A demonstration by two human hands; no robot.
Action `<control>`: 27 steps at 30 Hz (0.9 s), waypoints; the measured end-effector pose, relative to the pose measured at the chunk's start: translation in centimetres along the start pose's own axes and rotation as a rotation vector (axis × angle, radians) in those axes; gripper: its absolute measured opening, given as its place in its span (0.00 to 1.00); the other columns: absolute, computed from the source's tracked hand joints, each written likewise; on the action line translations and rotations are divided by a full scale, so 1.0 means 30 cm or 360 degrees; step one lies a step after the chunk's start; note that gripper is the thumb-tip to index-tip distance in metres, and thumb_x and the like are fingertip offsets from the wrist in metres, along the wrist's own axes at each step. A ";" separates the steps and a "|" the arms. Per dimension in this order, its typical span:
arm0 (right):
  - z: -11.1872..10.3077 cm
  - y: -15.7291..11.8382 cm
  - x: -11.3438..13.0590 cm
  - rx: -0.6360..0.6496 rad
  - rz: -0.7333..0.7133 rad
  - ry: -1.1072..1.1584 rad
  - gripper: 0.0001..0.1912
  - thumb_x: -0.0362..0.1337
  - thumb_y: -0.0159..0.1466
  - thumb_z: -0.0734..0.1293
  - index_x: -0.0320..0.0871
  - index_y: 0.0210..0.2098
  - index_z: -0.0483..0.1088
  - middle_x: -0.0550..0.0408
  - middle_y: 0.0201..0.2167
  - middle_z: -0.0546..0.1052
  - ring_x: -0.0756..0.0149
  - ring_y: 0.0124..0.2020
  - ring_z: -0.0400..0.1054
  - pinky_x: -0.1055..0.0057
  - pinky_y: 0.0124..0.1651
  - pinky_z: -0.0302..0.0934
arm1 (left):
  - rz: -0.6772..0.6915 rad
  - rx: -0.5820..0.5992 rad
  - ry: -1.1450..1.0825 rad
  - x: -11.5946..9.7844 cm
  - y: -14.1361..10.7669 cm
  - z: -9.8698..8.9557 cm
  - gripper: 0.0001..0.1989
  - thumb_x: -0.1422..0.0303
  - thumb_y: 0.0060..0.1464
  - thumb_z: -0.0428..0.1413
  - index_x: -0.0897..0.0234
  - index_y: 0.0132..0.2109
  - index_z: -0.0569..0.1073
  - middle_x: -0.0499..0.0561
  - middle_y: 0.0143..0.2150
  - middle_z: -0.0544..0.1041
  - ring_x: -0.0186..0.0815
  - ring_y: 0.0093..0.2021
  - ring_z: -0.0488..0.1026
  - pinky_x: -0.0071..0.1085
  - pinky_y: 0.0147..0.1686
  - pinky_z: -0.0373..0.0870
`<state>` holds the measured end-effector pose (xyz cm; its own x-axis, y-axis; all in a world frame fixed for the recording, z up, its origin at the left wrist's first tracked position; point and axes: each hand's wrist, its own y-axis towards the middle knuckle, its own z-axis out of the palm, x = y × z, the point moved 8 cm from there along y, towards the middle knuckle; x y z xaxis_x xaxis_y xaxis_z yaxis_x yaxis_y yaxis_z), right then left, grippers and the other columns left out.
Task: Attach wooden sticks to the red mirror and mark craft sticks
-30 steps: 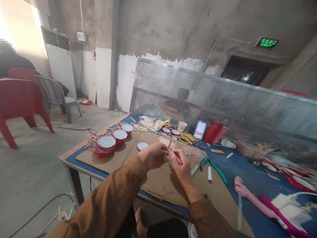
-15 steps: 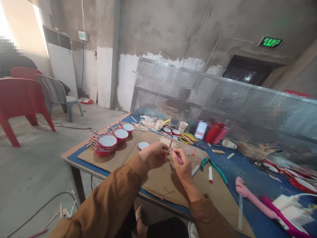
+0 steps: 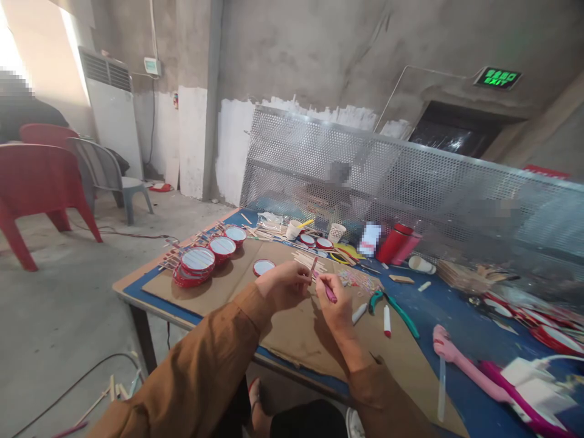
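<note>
My left hand (image 3: 286, 282) is closed around a short, thin wooden stick (image 3: 314, 266), which stands nearly upright from the fingertips. Close beside it, my right hand (image 3: 336, 304) grips a purple pen-like tool (image 3: 330, 294), its tip pointing at the stick. Both hands are above a brown cardboard sheet (image 3: 292, 337). Behind them lie a bundle of pale wooden sticks (image 3: 303, 258) and a scatter of small coloured bits (image 3: 358, 281). Left of my left hand is a small red-rimmed white drum (image 3: 263, 267). A white marker with a red end (image 3: 387, 321) lies to the right.
More red-rimmed drums (image 3: 198, 259) with sticks line the table's left side. Teal-handled pliers (image 3: 401, 313), a pink glue gun (image 3: 469, 368) and a red bottle (image 3: 395, 242) are on the right. A perforated metal panel (image 3: 387, 176) borders the back. Paper cups (image 3: 293, 229) stand near it.
</note>
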<state>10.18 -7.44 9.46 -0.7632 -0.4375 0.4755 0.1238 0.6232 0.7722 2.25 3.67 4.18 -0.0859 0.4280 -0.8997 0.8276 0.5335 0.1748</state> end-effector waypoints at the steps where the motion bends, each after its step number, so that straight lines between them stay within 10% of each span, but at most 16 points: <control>1: -0.001 0.000 -0.001 -0.0004 0.0003 -0.0023 0.09 0.41 0.66 0.62 0.44 0.33 0.69 0.57 0.27 0.75 0.68 0.26 0.69 0.73 0.31 0.63 | -0.0008 0.0010 -0.0002 0.001 -0.001 0.001 0.07 0.68 0.50 0.55 0.67 0.27 0.71 0.47 0.23 0.72 0.30 0.25 0.67 0.27 0.27 0.59; 27: -0.007 0.000 -0.008 -0.0048 0.0017 0.0007 0.09 0.42 0.66 0.62 0.44 0.35 0.69 0.54 0.29 0.77 0.66 0.30 0.72 0.71 0.35 0.66 | -0.0066 0.0028 0.0042 -0.043 -0.019 0.002 0.08 0.70 0.51 0.55 0.68 0.25 0.70 0.47 0.21 0.70 0.29 0.24 0.64 0.27 0.28 0.60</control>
<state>10.50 -7.46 9.43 -0.7589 -0.4337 0.4858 0.1512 0.6082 0.7792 1.93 2.77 5.20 -0.1349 0.4249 -0.8951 0.8326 0.5384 0.1302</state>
